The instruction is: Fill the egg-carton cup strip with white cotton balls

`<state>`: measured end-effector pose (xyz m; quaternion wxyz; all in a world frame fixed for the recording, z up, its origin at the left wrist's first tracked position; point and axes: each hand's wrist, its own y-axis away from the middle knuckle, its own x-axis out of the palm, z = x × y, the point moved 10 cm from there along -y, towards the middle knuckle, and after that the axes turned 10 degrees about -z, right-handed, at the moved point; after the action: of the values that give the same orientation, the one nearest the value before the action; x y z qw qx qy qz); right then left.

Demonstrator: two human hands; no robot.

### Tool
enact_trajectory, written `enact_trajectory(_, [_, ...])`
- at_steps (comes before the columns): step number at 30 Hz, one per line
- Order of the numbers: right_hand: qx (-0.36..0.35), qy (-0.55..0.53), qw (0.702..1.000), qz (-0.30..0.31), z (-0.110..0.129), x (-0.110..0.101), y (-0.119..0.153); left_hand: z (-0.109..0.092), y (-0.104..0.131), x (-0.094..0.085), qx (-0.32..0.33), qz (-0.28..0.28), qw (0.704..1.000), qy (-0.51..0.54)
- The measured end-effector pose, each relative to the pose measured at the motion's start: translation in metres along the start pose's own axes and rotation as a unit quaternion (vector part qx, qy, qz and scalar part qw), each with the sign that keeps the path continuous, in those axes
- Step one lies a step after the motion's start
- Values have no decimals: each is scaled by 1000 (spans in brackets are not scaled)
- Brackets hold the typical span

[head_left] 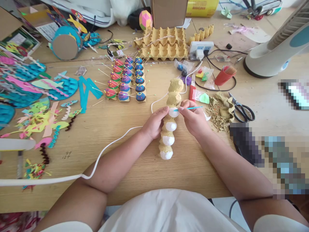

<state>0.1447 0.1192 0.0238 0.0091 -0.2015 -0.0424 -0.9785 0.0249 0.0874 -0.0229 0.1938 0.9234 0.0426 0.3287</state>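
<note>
A strip of egg carton cups (167, 132) lies lengthwise in front of me on the wooden table. Several of its cups nearest me carry smooth white clay (168, 140) on one side, while the far cups are bare brown pulp. My left hand (154, 124) grips the strip's left side, thumb on top beside a white-covered cup. Between the pinched fingers of my right hand (193, 117) is a thin blue modelling tool (195, 107), its tip against the white clay of that same cup. The palm side of each hand is hidden.
Painted egg-carton caterpillars (125, 79) with pins stand beyond my left hand. Scissors (242, 109) and carton scraps (220, 108) lie to the right, near a fan (267, 48). A white cable (108, 148) crosses over my left arm. Paper cut-outs (48, 119) cover the left side.
</note>
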Motion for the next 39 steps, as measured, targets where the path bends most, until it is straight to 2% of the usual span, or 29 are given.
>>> enact_trajectory(6, [29, 11, 999, -20, 0, 0, 2, -2, 0, 1, 14, 10, 1000, -16])
enact_trajectory(13, [123, -18, 991, -44, -16, -5, 3, -2, 2, 3, 17, 13, 999, -33])
enact_trajectory(19, [146, 10, 988, -42, -22, -6, 3, -4, 4, 4, 23, 9, 999, -44])
enact_trajectory(26, [168, -3, 984, -54, -27, -9, 2, 1, 2, -1, 28, -7, 997, -68])
enact_trajectory(32, [178, -16, 982, -58, -29, -10, 2, 1, 3, 0, 38, 0, 997, -68])
enact_trajectory(39, [166, -5, 985, -55, -29, -12, 0, 0, 3, -1, 39, -5, 996, -74])
